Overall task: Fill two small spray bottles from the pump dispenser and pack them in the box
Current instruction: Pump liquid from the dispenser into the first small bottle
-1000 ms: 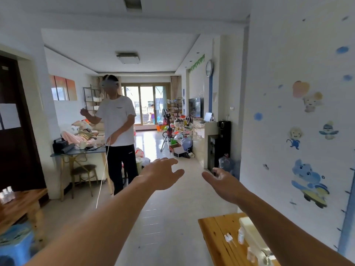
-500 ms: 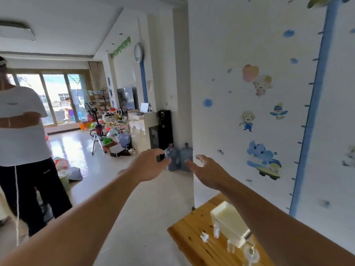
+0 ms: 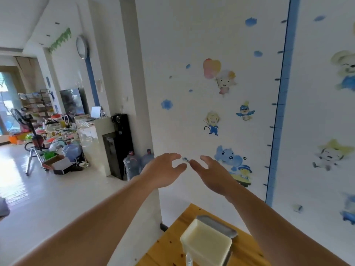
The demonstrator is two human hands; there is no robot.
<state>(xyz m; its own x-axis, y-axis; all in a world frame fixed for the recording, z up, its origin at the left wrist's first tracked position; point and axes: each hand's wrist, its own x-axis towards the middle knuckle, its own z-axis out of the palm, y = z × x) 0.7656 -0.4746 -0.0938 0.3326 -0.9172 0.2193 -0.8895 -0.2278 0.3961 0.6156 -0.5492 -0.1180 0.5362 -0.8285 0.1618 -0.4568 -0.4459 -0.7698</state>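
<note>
Below, a cream rectangular box (image 3: 206,244) tops the knotty table (image 3: 167,250).

Bright daylight floods in from the window (image 3: 4,104) at the far left, throwing glare across the pale floor (image 3: 38,189). Straight lines bow toward the frame edges. Everything looks slightly soft, perhaps motion blur.

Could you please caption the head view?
Left hand and right hand held out empty; cream box on wooden table below.

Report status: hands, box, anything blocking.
Left hand and right hand open, raised, empty. Cream rectangular plastic box on wooden table, untouched. No obstruction seen.
</note>
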